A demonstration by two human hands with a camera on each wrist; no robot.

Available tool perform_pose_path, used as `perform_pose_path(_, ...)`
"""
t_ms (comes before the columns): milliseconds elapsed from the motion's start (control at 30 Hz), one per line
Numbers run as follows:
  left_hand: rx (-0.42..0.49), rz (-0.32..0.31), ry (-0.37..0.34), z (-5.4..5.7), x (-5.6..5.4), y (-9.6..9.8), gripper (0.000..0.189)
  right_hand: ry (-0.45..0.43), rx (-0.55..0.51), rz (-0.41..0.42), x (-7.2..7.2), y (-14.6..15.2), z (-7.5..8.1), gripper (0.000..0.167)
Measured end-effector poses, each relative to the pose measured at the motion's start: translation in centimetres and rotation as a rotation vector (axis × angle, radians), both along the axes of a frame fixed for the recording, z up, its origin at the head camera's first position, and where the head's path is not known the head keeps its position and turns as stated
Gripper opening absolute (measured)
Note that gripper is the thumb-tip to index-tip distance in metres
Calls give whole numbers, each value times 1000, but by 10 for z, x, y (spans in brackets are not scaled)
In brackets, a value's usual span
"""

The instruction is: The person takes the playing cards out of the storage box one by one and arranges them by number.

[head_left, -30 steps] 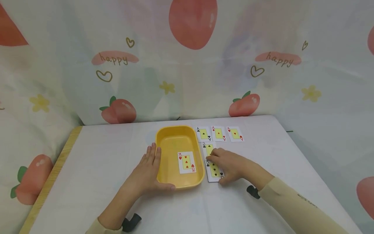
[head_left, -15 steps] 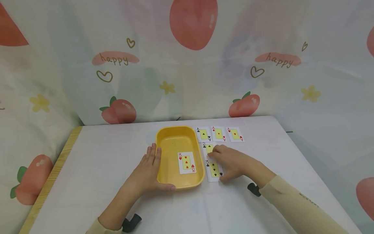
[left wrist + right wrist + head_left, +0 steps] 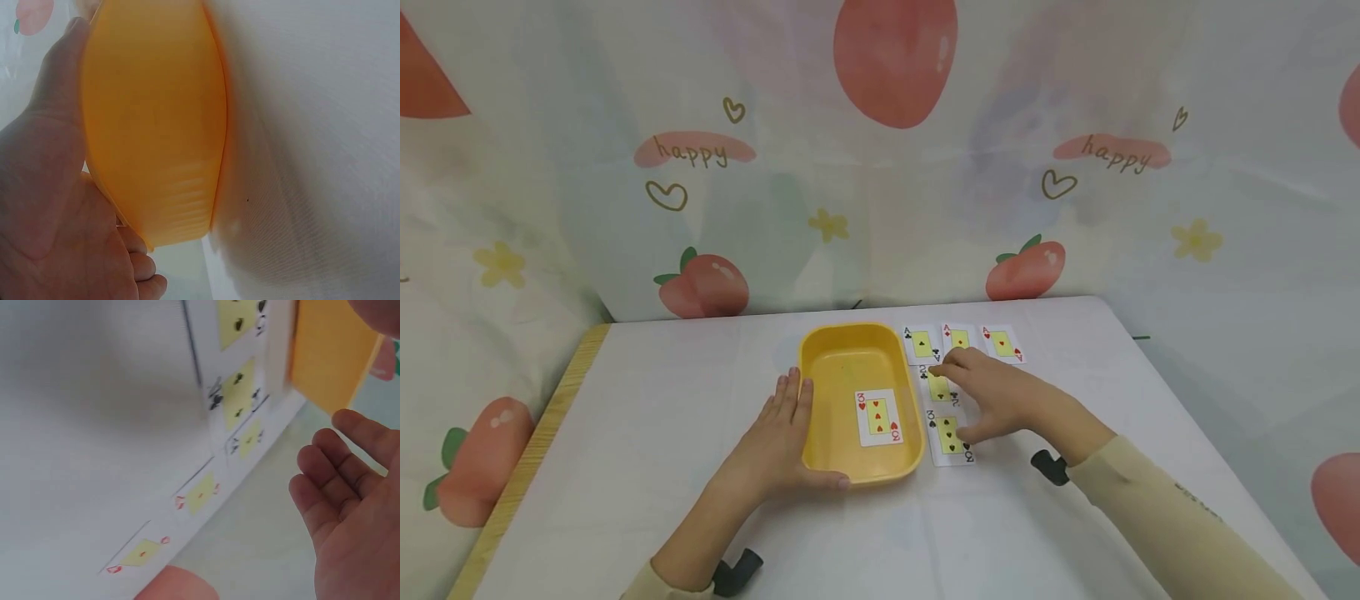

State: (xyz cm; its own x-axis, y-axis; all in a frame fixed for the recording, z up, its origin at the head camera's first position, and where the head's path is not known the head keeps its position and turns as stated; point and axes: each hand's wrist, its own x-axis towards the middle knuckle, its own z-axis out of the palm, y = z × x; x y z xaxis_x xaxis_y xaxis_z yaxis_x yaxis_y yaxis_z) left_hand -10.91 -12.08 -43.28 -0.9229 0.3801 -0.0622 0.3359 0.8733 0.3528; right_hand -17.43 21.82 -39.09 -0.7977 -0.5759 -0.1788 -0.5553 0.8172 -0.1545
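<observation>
My left hand (image 3: 775, 450) lies against the left side of a yellow tray (image 3: 835, 462), fingers straight and thumb along its near edge. A three of hearts (image 3: 877, 417) lies face up inside the tray. My right hand (image 3: 1000, 400) is over the cards right of the tray, its fingers loosely bent and nothing between them. Beneath it lie a two of clubs (image 3: 938, 387) and, nearer, a three of spades (image 3: 947, 450), partly covered by the thumb in the head view. In the right wrist view, the right hand (image 3: 356, 500) is raised off the cards.
Along the back lie an ace of clubs (image 3: 921, 343), an ace of diamonds (image 3: 958, 336) and an ace of hearts (image 3: 1002, 343) in a row. A patterned cloth (image 3: 865, 183) hangs behind the white-covered table (image 3: 662, 417).
My right hand has lifted off the three of spades and moved away from me, uncovering more of both black cards below the aces. The left hand and tray have stayed put.
</observation>
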Motion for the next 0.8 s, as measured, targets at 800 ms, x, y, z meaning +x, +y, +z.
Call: perform_pose_path(800,10,4,3,1,2,-2,146,60,-94,202,-1,-68,17,70)
